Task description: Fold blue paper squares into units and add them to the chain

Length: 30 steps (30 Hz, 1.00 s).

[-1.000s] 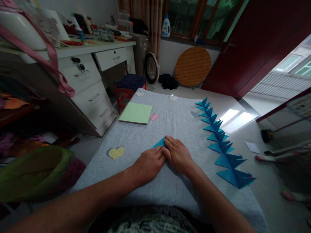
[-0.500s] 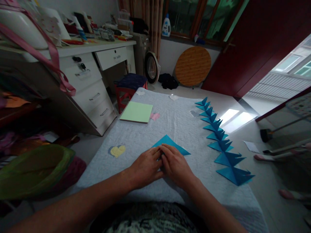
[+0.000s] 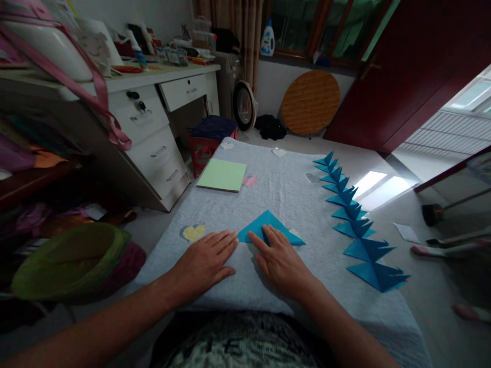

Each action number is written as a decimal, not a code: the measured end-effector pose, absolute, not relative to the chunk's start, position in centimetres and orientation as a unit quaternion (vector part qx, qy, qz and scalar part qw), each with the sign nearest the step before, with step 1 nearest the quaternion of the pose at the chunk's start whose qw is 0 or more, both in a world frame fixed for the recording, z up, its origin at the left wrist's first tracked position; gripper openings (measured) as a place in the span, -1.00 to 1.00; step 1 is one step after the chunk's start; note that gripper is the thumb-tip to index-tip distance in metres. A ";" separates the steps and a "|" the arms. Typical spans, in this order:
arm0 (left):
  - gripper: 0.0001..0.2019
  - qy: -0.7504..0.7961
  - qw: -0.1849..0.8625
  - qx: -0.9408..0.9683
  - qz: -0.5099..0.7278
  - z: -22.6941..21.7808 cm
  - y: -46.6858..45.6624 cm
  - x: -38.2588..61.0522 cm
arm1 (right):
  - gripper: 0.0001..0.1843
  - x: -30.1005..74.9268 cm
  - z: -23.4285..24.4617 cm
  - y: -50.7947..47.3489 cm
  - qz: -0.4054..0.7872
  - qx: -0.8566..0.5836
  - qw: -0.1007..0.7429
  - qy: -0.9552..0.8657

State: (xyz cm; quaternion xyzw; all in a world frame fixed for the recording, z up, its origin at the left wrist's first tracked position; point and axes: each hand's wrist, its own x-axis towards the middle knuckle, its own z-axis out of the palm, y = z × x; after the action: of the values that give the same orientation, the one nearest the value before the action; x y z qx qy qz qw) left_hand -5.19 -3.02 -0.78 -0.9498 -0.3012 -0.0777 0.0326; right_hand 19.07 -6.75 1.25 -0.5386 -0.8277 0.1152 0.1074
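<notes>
Bottom centre of frame: garment [image 3: 241, 343], mottled dark and pale, dark lettering. Left hand [image 3: 205, 261], right hand [image 3: 282, 261] bare.

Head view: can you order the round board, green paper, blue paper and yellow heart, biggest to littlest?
1. Round board
2. Green paper and blue paper: too close to rank; the right hand covers some blue
3. Yellow heart

Dark capital letters are showing on the patterned shirt [image 3: 238, 345] at the bottom edge, with what looks like "TE" standing out and the rest blending into the print. The detergent bottle [image 3: 267, 42] on the windowsill [image 3: 291, 60] is carrying a blue label whose wording is staying too small to read. The squeeze bottle [image 3: 138, 53] at upper left is bearing blue markings, likewise illegible.
</notes>
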 end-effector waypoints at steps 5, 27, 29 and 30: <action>-0.55 -0.315 0.028 -0.941 -0.119 -1.2 -3.4 -5.1 | -0.35 17.2 1.0 -7.1 0.095 -0.551 0.090 -0.824; -0.64 -0.328 0.041 -0.929 -0.166 -2.1 -3.9 -5.4 | -0.42 27.5 -0.9 -12.0 -0.055 -0.647 0.033 -0.760; -0.64 -0.331 0.044 -0.928 -0.165 -2.2 -3.9 -5.5 | -0.42 27.7 -1.0 -12.3 -0.063 -0.652 0.033 -0.755; -0.64 -0.333 0.049 -0.927 -0.166 -2.3 -3.9 -5.6 | -0.42 27.7 -1.0 -12.4 -0.067 -0.654 0.032 -0.753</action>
State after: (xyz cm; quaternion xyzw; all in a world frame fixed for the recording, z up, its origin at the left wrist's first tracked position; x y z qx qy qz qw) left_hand -5.57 -3.94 -2.30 -0.9270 -0.3326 -0.1663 0.0486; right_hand 27.67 -12.36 -1.00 -0.6536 -0.7532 -0.0668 0.0319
